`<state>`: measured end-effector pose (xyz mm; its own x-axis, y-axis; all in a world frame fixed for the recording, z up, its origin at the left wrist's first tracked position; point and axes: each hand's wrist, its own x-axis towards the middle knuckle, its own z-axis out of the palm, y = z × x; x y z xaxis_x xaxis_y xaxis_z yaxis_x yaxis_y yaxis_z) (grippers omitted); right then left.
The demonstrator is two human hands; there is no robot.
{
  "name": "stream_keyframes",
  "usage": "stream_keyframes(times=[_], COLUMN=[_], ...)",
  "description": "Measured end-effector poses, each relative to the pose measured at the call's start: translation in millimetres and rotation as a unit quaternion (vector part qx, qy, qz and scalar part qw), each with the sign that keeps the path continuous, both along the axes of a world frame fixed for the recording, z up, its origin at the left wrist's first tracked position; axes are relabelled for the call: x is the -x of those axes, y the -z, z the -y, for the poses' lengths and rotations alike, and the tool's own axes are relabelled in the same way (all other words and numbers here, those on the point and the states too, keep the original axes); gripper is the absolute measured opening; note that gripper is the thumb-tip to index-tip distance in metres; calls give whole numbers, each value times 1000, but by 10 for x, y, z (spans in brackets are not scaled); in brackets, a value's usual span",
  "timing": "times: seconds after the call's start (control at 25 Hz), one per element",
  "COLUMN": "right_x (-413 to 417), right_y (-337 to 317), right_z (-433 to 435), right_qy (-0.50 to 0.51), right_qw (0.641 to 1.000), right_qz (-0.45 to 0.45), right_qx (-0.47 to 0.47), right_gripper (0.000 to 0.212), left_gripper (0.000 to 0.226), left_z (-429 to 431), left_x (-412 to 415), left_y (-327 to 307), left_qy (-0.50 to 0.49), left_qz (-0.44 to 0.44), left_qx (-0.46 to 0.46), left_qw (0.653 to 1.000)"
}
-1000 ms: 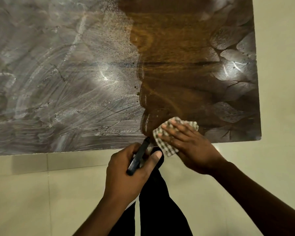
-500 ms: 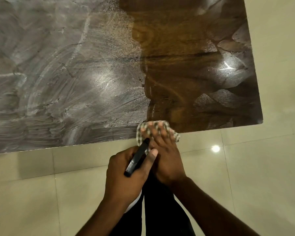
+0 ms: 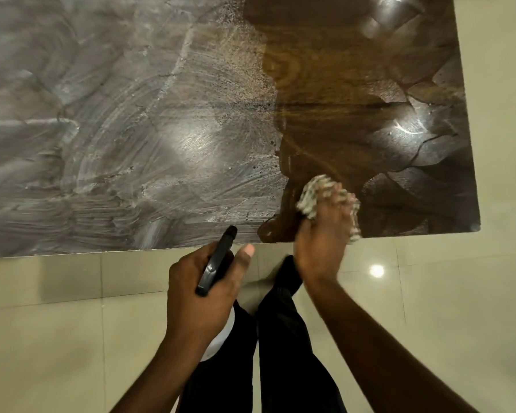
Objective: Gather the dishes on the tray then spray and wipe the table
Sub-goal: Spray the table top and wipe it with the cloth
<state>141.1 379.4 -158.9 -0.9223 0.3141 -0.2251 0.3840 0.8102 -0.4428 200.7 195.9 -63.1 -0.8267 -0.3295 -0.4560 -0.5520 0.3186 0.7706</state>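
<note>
At about 5 o'clock on the worktop (image 3: 167, 120), near its front edge, the right hand (image 3: 322, 234) presses a checked cloth (image 3: 313, 192) flat against the wet brown wood, its fingers (image 3: 338, 198) laid together over the bunched fabric, which shows past them at 12 and 3 o'clock. From the head view the cloth is blurred. The left hand (image 3: 203, 293) hangs off the worktop at 6 o'clock, over the tiled floor (image 3: 57, 338), fingers curled tight round a spray bottle (image 3: 216, 262) whose black trigger head points toward 12 o'clock, thumb raised beside it. Grey smeared film covers the worktop from 9 to 12 o'clock. Dark trousers (image 3: 283, 338) stand below.
</note>
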Motion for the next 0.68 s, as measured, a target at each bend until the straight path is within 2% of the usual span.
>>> stream_keyframes(times=[0.08, 0.16, 0.2, 0.24, 0.28, 0.32, 0.4, 0.44, 0.52, 0.56, 0.6, 0.68], right_x=[-213, -268, -183, -88, 6, 97, 288, 368, 485, 497, 457, 233], right_y=[-33, -36, -10, 29, 73, 119, 136, 121, 65, 34, 14, -26], right_z=[356, 296, 128, -64, -250, -447, -741, -752, -450, -202, 61, 546], right_qy=[-217, -448, -532, -568, -554, -494, -295, -174, 24, 54, 32, -122], right_qw=[976, 893, 846, 822, 832, 869, 955, 984, 999, 998, 999, 992], right_qz=[20, 25, 16, 14, 14, 5, -20, -33, -38, -33, -28, -13], right_qx=[18, 33, 28, 17, 1, -14, -20, -5, 9, 8, 6, 8], right_gripper=[76, 74, 73, 70, 68, 66, 67, 69, 71, 72, 73, 72], left_gripper=[43, 24, 20, 23, 32, 42, 55, 59, 61, 59, 56, 42], left_z=[26, 17, 17, 23, 39, 52, 85, 105, 131, 146, 161, 203], left_x=[1, -20, -35, -56, -79, -98, -128, -137, -138, -128, -110, -52], left_y=[-10, -39, -44, -34, -11, 11, 60, 69, 60, 50, 37, 12], left_qy=[-5, -7, -4, 1, 6, 6, -9, -16, -26, -29, -31, -33], left_qz=[-3, -9, -8, -7, -4, 1, 3, 0, -3, -1, 6, 13], left_qx=[-10, -54, -69, -67, -54, -40, -25, -24, -32, -39, -45, -57], left_qw=[1000, 998, 998, 998, 998, 999, 1000, 1000, 999, 999, 999, 998])
